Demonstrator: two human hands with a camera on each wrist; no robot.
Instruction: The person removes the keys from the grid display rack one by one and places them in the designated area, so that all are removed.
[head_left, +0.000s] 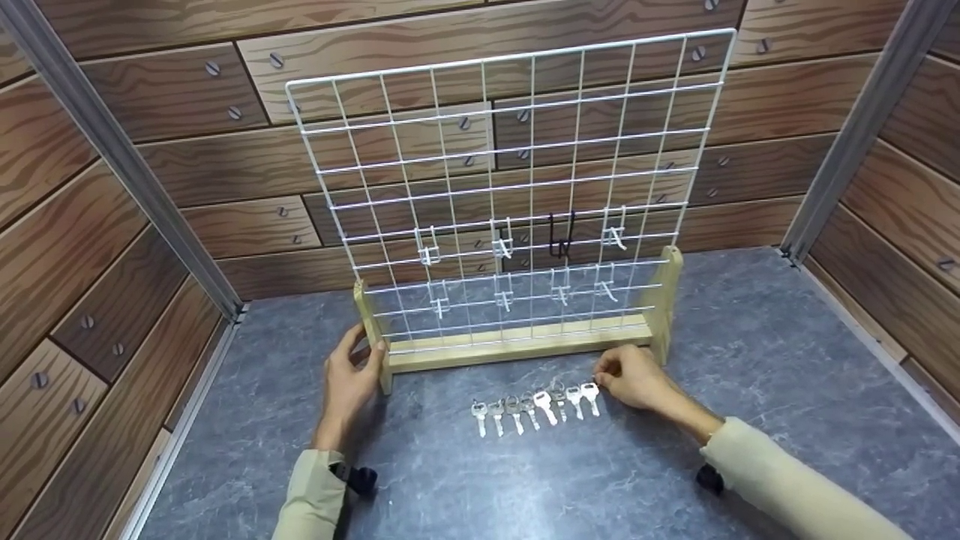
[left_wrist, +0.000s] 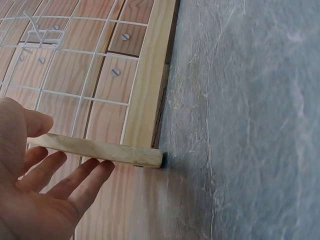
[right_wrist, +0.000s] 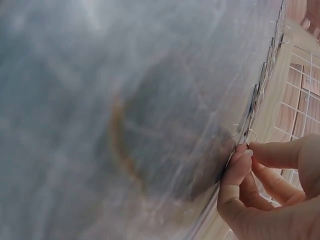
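Observation:
A white wire grid [head_left: 511, 57] stands upright in a wooden stand [head_left: 517, 349]. My left hand [head_left: 352, 379] holds the stand's left upright, thumb on one side and fingers on the other; the left wrist view shows this upright [left_wrist: 100, 150] between them. Several silver keys [head_left: 544, 405] with rings lie in a row on the tabletop before the stand. At the row's right end, my right hand [head_left: 634, 377] pinches the ring [right_wrist: 255, 135] of the rightmost key [head_left: 591, 397] between thumb and index finger. That key still lies alongside the others.
Two rows of hooks hang on the lower grid, mostly white hooks [head_left: 503, 246] with one black hook [head_left: 560, 244] in the upper row. A grey marbled tabletop [head_left: 480, 495] lies below. Wood-patterned walls [head_left: 180, 172] with metal corner posts [head_left: 135, 161] close off the back and sides.

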